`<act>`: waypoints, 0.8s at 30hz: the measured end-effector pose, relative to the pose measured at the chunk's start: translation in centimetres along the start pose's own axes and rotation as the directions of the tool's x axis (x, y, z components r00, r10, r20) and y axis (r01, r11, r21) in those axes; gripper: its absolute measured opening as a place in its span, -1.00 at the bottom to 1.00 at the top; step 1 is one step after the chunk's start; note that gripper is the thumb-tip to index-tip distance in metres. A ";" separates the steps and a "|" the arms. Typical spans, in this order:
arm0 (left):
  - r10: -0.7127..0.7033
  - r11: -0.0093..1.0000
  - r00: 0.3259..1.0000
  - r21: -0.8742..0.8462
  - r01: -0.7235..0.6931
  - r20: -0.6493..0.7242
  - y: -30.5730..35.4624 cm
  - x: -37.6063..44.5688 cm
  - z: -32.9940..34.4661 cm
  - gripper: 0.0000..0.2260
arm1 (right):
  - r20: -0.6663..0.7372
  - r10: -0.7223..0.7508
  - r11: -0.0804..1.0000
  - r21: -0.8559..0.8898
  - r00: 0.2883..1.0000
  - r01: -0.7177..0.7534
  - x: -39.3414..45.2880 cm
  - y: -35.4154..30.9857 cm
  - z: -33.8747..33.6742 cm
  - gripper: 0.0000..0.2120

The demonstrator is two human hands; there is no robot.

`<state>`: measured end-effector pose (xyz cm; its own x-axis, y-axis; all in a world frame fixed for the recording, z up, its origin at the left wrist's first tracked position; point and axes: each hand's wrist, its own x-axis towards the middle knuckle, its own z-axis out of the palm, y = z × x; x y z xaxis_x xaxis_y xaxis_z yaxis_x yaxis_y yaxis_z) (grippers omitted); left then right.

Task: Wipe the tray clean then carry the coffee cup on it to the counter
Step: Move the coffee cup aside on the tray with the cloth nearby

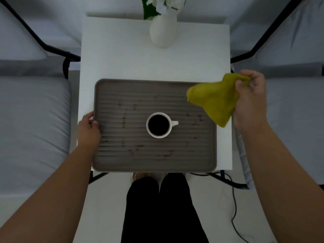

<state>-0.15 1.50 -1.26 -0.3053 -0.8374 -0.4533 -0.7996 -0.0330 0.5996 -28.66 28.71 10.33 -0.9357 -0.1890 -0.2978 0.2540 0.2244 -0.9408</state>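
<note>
Yellow cloth (214, 102) pinched in right hand (250, 100); left hand (89, 128) grips tray (108, 160); coffee cup (158, 125) central.

Right hand (250, 100) lifts yellow cloth (215, 100) over stained tray (201, 155).

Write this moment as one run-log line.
left hand: grips tray edge | right hand: holds yellow cloth | tray: stained | coffee cup: on tray

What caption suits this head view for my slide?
Left hand steadies stained tray with coffee cup; right hand lifts yellow cloth.
</note>
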 end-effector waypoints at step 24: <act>0.227 0.970 0.974 0.090 -0.228 0.023 2.1 -6.4 2.4 -0.65 | 0.459 -0.070 0.661 -0.643 0.886 0.385 -4.0 8.9 3.7 -0.68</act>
<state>-1.10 8.06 1.28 -0.4904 -0.8103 -0.3207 -0.7522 0.2077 0.6254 -21.76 27.90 2.53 -0.7345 -0.6216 -0.2722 -0.3499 0.6907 -0.6329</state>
